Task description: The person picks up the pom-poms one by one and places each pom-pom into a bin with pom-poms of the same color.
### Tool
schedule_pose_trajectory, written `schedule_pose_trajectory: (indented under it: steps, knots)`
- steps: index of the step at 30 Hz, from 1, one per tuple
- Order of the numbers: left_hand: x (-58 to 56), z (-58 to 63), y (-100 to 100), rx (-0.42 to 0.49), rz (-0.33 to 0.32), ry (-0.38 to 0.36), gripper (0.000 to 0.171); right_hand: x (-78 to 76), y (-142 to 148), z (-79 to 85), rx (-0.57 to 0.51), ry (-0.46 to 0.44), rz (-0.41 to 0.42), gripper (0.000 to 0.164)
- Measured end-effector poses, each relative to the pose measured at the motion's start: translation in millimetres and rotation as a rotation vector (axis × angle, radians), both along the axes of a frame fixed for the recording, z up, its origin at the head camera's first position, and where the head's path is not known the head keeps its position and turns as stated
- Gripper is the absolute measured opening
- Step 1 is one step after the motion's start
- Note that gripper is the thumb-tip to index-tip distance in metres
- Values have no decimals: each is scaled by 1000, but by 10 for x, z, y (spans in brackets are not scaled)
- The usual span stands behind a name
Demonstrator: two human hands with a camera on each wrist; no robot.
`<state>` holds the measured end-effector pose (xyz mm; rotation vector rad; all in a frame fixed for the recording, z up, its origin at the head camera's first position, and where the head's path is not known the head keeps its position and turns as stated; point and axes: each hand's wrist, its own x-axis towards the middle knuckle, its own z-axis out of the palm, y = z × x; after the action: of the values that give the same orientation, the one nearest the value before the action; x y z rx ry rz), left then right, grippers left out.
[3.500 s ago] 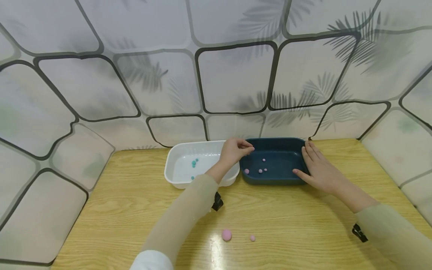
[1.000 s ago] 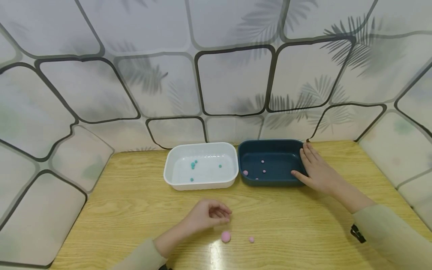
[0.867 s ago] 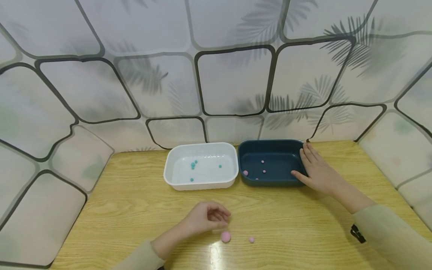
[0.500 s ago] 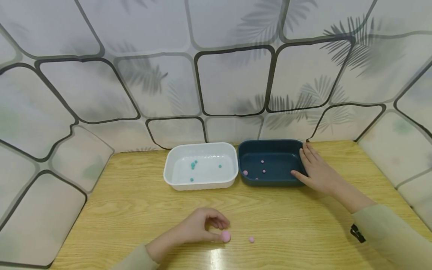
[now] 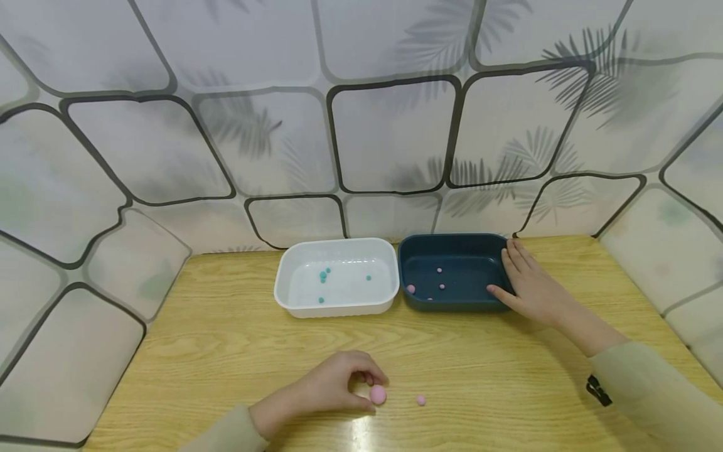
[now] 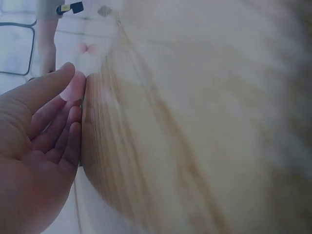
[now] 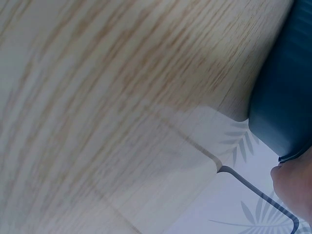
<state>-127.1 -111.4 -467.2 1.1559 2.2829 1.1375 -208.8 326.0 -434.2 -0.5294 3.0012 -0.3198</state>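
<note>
In the head view my left hand is low over the table, thumb and bent fingers either side of a larger pink ball. The ball rests on the wood, with a gap showing between it and the fingertips. The left wrist view has the same pink ball just beyond the thumb. A smaller pink ball lies to its right. My right hand rests straight fingers along the right end of a dark blue tray, its thumb at the front rim. Several small pink balls sit inside.
A white tray stands against the blue one's left side, holding several small teal balls. Both trays are at the back of the wooden table, close to the patterned backdrop.
My left hand has left the trays, come down toward the table front and settled around the larger pink ball. One pink ball in the blue tray has shifted forward. My right hand stays put.
</note>
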Motion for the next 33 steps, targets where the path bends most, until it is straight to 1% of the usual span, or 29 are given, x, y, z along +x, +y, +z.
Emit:
schedule_pose_trajectory:
  steps: [5, 10, 15, 17, 21, 26, 33]
  knots:
    - [8, 6, 26, -24, 6, 18, 26, 0, -2, 2, 3, 2, -2, 103]
    - [4, -15, 29, -8, 7, 31, 17, -1, -5, 9, 2, 5, 0, 103]
    - [-9, -24, 31, 0, 30, -24, 15, -6, -6, -3, 1, 16, 4, 102]
    - [-14, -23, 35, 5, 51, -64, 15, -7, -4, -11, 3, 17, 4, 102]
    - [-23, -37, 47, 21, 86, -105, 14, -4, -1, -15, 0, 13, 1, 102]
    - [-39, -38, 84, 38, 116, -126, 16, -1, -5, -11, -7, 10, 2, 102]
    - [-78, 36, 181, 70, 139, -120, 19, -10, 12, -18, -1, 15, 4, 102]
